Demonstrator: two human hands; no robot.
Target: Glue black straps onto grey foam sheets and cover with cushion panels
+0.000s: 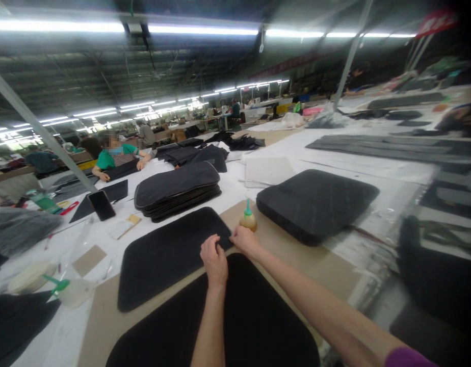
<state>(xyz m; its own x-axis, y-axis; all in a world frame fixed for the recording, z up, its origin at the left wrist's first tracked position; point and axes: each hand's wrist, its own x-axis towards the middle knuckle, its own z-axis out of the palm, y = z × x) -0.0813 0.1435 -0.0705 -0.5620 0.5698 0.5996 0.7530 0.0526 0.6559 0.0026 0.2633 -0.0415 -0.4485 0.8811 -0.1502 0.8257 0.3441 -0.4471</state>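
A black panel (170, 255) with rounded corners lies flat on a brown board. At its right corner my right hand (243, 239) is closed, fingertips pinching the panel's edge. My left hand (214, 259) is beside it, fingers curled in on the same edge; the fingertips are partly hidden. Below both hands lies a second black panel (266, 316), partly covered by my left forearm. A squeeze bottle (248, 220) with a green nozzle and amber liquid stands just behind my right hand.
To the right sits a thick stack of black panels (315, 204); another stack (178, 188) is farther left. A phone (101, 205) leans against a pole. A second glue-type bottle (75, 291) is at left. Across the table a co-worker in green (116, 157) handles dark fabric.
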